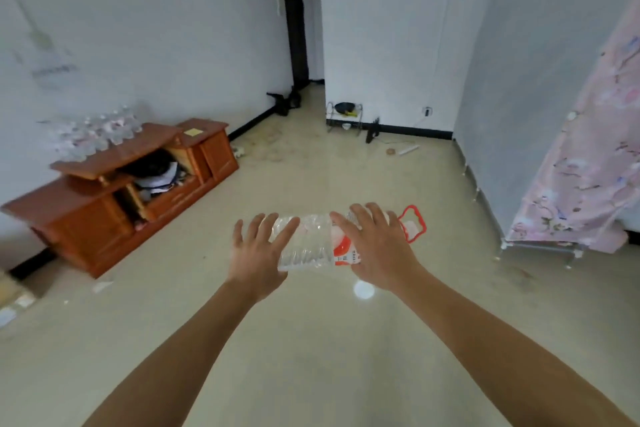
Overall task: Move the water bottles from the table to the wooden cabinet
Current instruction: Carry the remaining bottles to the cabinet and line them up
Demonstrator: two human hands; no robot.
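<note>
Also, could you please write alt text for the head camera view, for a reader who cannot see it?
A person holds a large clear water bottle, lying sideways with a red handle at its right end, between the left hand and right hand, fingers spread. To the left, a wooden cabinet holds many smaller bottles on top.

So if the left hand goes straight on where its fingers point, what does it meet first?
Nothing near: the left hand presses the water bottle; past its fingers only open floor shows, probably up to the far doorway.
</note>
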